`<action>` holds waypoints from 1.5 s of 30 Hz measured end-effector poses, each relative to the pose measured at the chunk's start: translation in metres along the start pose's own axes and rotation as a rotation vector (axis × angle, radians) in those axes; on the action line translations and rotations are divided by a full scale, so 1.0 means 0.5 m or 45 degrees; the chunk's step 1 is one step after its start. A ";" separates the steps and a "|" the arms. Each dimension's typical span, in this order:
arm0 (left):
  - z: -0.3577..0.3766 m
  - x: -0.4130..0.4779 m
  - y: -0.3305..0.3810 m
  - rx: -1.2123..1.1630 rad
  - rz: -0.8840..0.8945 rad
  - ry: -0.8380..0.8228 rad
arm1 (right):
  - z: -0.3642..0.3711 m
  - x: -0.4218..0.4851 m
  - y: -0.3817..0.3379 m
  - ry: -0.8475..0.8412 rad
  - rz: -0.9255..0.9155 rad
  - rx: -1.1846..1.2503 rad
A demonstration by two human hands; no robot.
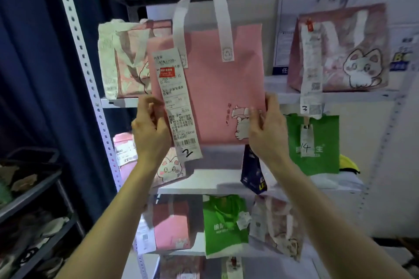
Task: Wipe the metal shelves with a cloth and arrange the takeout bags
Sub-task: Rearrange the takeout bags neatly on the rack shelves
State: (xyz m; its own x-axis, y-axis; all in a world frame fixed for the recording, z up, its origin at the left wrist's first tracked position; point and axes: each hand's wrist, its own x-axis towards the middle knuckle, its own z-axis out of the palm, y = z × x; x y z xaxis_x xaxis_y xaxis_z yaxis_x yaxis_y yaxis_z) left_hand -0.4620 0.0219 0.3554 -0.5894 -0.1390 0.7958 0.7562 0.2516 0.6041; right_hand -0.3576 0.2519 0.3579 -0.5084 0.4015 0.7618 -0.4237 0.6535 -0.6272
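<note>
I hold a pink takeout bag (pixel 210 84) with white handles up in front of the metal shelves (pixel 340 96). My left hand (pixel 150 129) grips its lower left edge, beside a long receipt (pixel 175 102) marked 2. My right hand (pixel 266 129) pinches its lower right corner over a cat print. The bag is upright, level with the upper shelf. No cloth shows.
A pale bag (pixel 122 61) sits at the upper shelf's left, a cat-print bag (pixel 340 52) with receipt 3 at its right. Below stand a green bag (pixel 315 145), a dark blue pouch (pixel 252 170) and more bags. A dark cart (pixel 34 199) stands at the left.
</note>
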 end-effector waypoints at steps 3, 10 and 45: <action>0.071 0.113 0.022 -0.018 0.083 -0.039 | -0.014 0.117 -0.006 0.078 -0.021 -0.029; 0.216 0.249 -0.010 -0.004 0.041 -0.300 | 0.005 0.275 0.079 0.004 0.229 -0.177; 0.468 0.088 0.046 0.072 0.682 -0.196 | -0.259 0.340 0.279 0.388 0.038 -0.274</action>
State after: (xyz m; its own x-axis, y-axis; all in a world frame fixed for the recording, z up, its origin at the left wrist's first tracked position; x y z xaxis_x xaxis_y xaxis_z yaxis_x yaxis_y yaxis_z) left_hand -0.5371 0.2458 0.3940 -0.1653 0.1627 0.9727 0.9473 0.3006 0.1107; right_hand -0.4059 0.4943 0.4211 -0.2578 0.5736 0.7775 -0.2287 0.7456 -0.6259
